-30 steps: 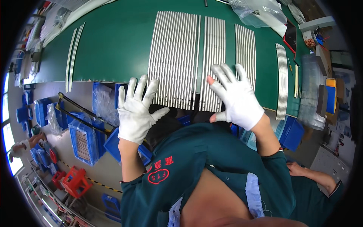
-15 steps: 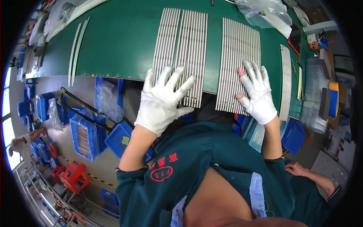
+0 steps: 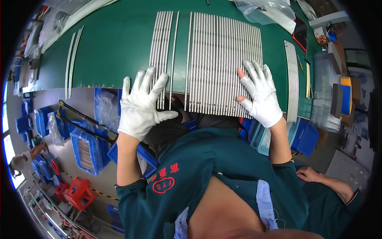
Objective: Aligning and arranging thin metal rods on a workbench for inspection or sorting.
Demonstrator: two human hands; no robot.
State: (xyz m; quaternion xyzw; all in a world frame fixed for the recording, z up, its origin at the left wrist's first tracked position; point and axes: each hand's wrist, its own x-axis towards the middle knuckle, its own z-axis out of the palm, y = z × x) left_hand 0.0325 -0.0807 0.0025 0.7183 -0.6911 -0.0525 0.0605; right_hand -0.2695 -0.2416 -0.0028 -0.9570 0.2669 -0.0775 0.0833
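Slim metal rods lie side by side on a green table, their near ends reaching past its edge. My left hand (image 3: 142, 102), in a white glove, has its fingers spread over a narrow group of rods (image 3: 162, 40) on the left. In a white glove with bare thumb and index tips, my right hand (image 3: 260, 95) rests open on the right side of a wide, close-packed row of rods (image 3: 223, 59). Between the groups are two separate rods, a left one (image 3: 174, 55) and a right one (image 3: 188, 55). Neither hand grips anything.
A few thin rods (image 3: 73, 63) lie far left on the table (image 3: 115, 44). Another small rod group (image 3: 291, 79) lies at right, near a red-edged dark device (image 3: 300, 34). Clear plastic bags (image 3: 266, 12) sit at the back. Blue bins (image 3: 85, 147) stand below left; a co-worker's hand (image 3: 308, 174) shows lower right.
Rods from the middle group have shifted right against the right-hand group, making one wide row. Two rods now stand apart in the gap. My left hand has moved left, still spread.
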